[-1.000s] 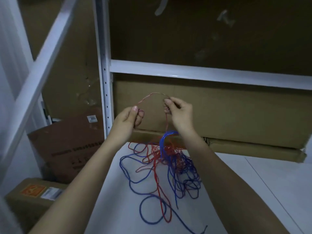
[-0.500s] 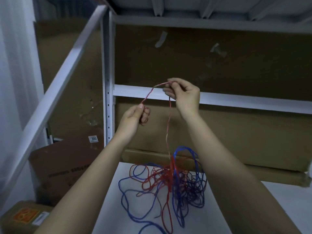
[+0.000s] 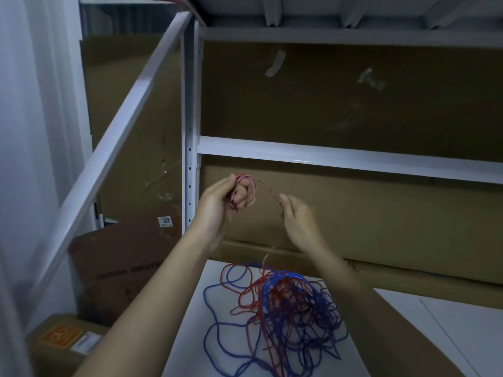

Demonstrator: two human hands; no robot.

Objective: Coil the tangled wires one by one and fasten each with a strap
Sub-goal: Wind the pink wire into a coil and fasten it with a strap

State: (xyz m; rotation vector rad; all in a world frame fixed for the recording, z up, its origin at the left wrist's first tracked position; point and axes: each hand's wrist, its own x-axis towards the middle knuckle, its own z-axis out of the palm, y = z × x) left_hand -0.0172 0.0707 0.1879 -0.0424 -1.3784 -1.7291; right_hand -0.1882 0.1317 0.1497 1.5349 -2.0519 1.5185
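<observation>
Both hands are raised above the worktop (image 3: pixel 449 336) and share one red wire (image 3: pixel 268 189). Closest to the body of the work, the left hand (image 3: pixel 221 202) has its fingers curled round a small coil (image 3: pixel 246 190) of that wire, a few loops gathered over the fingers, so the hand seems to serve as the form the coil is wound on. Just beside it, the right hand (image 3: pixel 298 220) pinches the free run of the same wire between thumb and fingertips, keeping it taut enough to feed the next turn; from there the strand drops, blurred and hard to follow, toward the heap below. That heap, a tangle of red and blue wires (image 3: pixel 283 311), lies on the white worktop beneath and between the forearms, with loose blue loops spreading to the left. Holding the work high probably lets the strand draw up and out of the knot by its own weight. No strap shows anywhere, so fastening looks some way off. Behind stand the white shelf frame (image 3: pixel 340 157), with large flat cardboard sheets (image 3: pixel 367 213) leaning behind it, and a labelled cardboard box (image 3: pixel 122 262) to the left.
</observation>
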